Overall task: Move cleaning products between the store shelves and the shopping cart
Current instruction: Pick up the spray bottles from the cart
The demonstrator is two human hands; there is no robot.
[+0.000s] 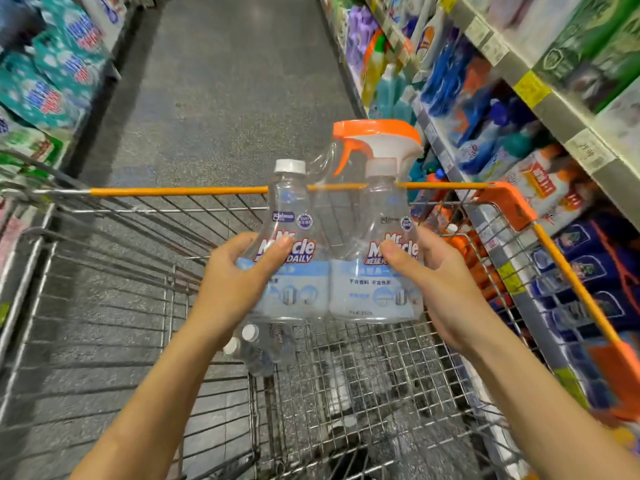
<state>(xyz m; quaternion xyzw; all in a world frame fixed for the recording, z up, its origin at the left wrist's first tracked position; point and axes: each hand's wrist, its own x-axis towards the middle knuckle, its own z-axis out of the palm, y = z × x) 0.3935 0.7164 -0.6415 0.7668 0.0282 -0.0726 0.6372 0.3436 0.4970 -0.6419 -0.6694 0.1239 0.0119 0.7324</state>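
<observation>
I hold a shrink-wrapped twin pack of clear cleaner bottles upright above the wire shopping cart. Its left bottle has a white screw cap, its right bottle an orange and white spray trigger. My left hand grips the pack's left side and my right hand its right side. Another pack of clear bottles with white caps lies on the cart floor below, partly hidden by the held pack.
Store shelves full of cleaning products run along the right, close to the cart's orange-trimmed rim. Green and teal bagged goods fill the left shelves. A grey aisle floor stretches ahead.
</observation>
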